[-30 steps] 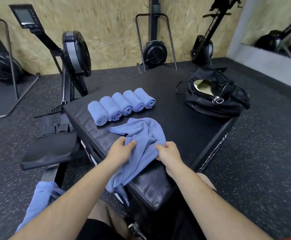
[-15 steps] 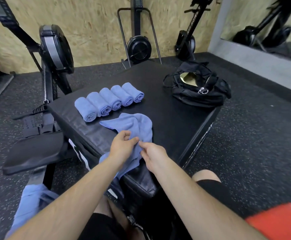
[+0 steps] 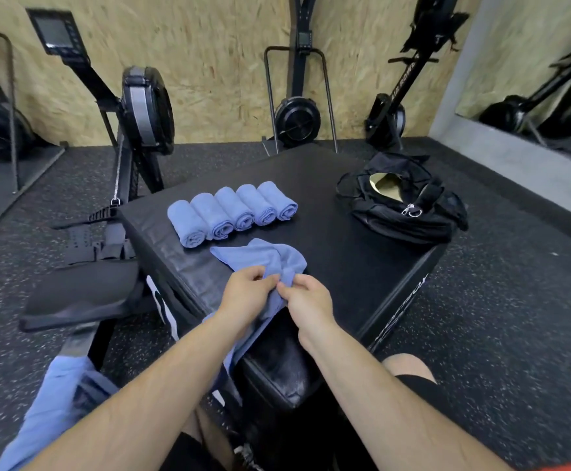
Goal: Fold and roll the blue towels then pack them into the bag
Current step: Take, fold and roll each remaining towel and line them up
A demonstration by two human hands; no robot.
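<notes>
**Fig.** Towel packing, mid-task. Five rolls (image 3: 233, 214) lie side by side, touching, on the box (image 3: 328, 232), left of centre. We judge these folded & rolled but not yet packed. The bag (image 3: 403, 226) sits at the box's far-right corner w/ its mouth open. No blue shows inside, so as far as we can see packing has not begun.

A sixth towel (image 3: 260, 258) lies crumpled just on the near side of the rolls. Its far part rests on the box top, and its near part drapes over the box's near edge btw. the forearms. More blue cloth (image 3: 53, 402) lies at lower left, down by the floor. We take it for further towels awaiting work, but cannot tell how many.

The left hand (image 3: 243, 297) & right hand (image 3: 309, 302) meet over the towel's middle, fingertips almost touching. Each pinches a bit of fabric btw. thumb & fingers, w/ the other fingers curled. We read this as a search for an edge or corner, i.e. the fold is not yet started. The rolls lie just beyond the hands, and the bag is well apart to the right.
</notes>
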